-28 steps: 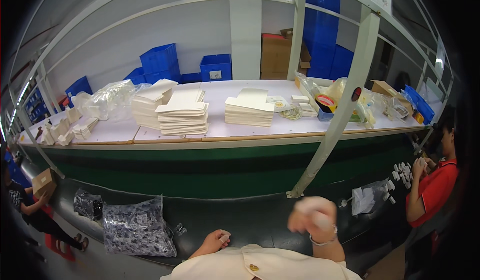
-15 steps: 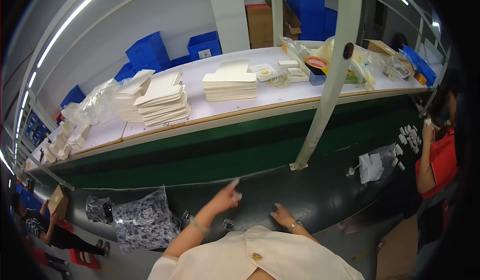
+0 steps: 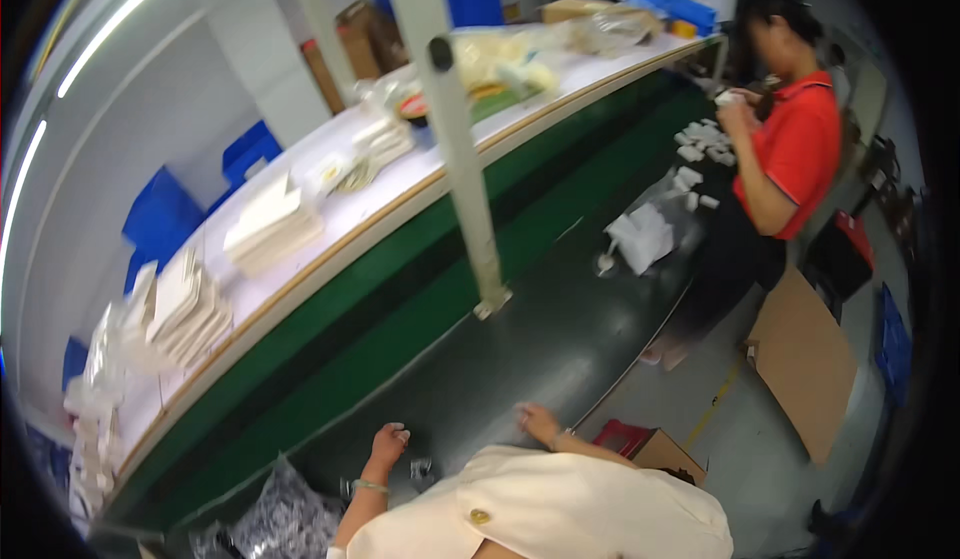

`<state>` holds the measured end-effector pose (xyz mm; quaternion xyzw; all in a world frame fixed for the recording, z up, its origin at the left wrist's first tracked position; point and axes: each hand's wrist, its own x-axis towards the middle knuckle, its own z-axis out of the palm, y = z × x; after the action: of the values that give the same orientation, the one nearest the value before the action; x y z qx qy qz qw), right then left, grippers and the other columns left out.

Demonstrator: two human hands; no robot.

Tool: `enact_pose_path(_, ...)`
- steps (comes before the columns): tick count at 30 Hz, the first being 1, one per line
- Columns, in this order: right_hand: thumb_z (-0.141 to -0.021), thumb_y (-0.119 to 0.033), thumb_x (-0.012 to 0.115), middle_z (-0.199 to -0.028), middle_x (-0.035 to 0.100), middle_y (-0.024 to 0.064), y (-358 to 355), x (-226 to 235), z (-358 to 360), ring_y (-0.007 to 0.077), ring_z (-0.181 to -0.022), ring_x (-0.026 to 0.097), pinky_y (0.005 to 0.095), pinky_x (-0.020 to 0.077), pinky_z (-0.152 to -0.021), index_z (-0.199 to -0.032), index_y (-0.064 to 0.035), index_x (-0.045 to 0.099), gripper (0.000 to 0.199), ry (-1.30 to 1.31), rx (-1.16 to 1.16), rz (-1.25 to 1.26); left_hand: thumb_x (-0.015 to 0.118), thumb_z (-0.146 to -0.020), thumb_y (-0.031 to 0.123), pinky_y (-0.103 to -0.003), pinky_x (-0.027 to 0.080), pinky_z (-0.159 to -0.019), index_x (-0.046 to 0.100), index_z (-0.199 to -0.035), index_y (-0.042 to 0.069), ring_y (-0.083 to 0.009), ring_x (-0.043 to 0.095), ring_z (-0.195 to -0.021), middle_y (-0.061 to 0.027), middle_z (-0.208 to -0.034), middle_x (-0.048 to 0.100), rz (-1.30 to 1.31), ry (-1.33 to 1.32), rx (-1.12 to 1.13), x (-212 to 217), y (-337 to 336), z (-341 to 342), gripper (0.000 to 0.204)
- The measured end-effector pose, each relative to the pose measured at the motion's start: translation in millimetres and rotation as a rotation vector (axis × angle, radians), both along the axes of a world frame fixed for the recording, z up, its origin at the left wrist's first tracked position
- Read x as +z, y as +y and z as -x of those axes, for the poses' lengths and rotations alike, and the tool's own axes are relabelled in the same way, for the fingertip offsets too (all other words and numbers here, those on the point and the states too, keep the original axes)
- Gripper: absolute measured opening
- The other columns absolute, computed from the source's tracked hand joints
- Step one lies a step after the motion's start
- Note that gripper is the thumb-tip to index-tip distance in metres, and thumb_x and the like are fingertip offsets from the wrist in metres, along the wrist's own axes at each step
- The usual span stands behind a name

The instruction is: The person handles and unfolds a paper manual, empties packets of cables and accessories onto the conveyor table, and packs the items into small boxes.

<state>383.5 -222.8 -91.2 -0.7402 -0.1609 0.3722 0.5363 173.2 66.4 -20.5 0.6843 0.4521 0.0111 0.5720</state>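
Above the dark conveyor belt (image 3: 570, 309), my left hand (image 3: 387, 444) hovers with its fingers loosely bent and nothing visible in it. A small clear-and-dark plastic packet (image 3: 421, 470) lies just to its right. My right hand (image 3: 540, 424) is over the belt's near edge, thumb and fingers apart, and holds nothing I can see. To the lower left is a large clear plastic bag (image 3: 285, 514) filled with small dark and clear pieces. Both hands are somewhat blurred.
A metal post (image 3: 455, 159) rises beyond the belt. Stacks of white card (image 3: 270, 229) stand on the long white table (image 3: 345, 199). At right, a person in a red shirt (image 3: 800, 149) handles a small white piece near loose white pieces (image 3: 705, 142). A cardboard sheet (image 3: 805, 369) leans nearby.
The view has swung to the right, bringing the person in red fully into sight. My left hand's pointing finger has drawn in, and the packet remains beside it on the belt.
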Motion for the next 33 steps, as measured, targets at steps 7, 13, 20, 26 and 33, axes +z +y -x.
enact_pose_path(7,-0.081,-0.014,0.056,-0.08,0.062,0.014,-5,15,-10,0.0321,-0.074,0.06,0.0382,0.047,-0.068,-0.102,-0.0079,0.058,0.023,-0.434,0.014,0.24,0.061,-0.075,0.011,-0.036,0.049,-0.073,0.062,-0.089,0.001,-0.0291,0.063,-0.08,-0.0161,-0.085,0.065,-0.452,0.094,0.147,1,-51,77,0.017)
enact_pose_path(13,-0.08,-0.012,0.056,-0.078,0.061,0.014,11,27,2,0.0318,-0.073,0.06,0.0394,0.0466,-0.068,-0.103,-0.0077,0.055,0.023,-0.479,0.081,0.367,0.069,-0.07,0.013,-0.038,0.048,-0.076,0.056,-0.1,0.0,-0.0329,0.057,-0.089,-0.0176,-0.098,0.056,-0.527,0.294,0.106,-7,-97,86,0.035)
enact_pose_path(20,-0.08,-0.011,0.057,-0.074,0.06,0.015,18,25,1,0.033,-0.07,0.06,0.0399,0.0465,-0.065,-0.098,-0.0077,0.053,0.019,-0.556,0.074,0.326,0.073,-0.067,0.017,-0.043,0.046,-0.078,0.049,-0.106,0.0,-0.0369,0.054,-0.091,-0.0196,-0.1,0.053,-0.67,0.291,0.038,-22,-107,63,0.049)
enact_pose_path(26,-0.079,-0.011,0.06,-0.082,0.062,0.0178,23,17,1,0.0323,-0.074,0.06,0.0385,0.047,-0.067,-0.098,-0.0028,0.056,0.021,-0.483,0.144,0.242,0.066,-0.07,0.015,-0.042,0.047,-0.071,0.057,-0.084,0.004,-0.0349,0.059,-0.079,-0.0171,-0.077,0.06,-0.4,0.17,0.251,-46,-97,61,0.02)
enact_pose_path(33,-0.082,-0.008,0.061,-0.089,0.058,0.0065,97,102,62,0.0125,-0.076,0.057,0.0243,0.0485,-0.065,-0.108,-0.0011,0.053,0.028,0.26,0.558,-0.11,0.062,-0.078,0.008,-0.026,0.049,-0.061,0.05,-0.09,0.007,-0.0136,0.058,-0.071,-0.0056,-0.079,0.059,0.391,-0.653,0.344,12,-110,42,0.017)
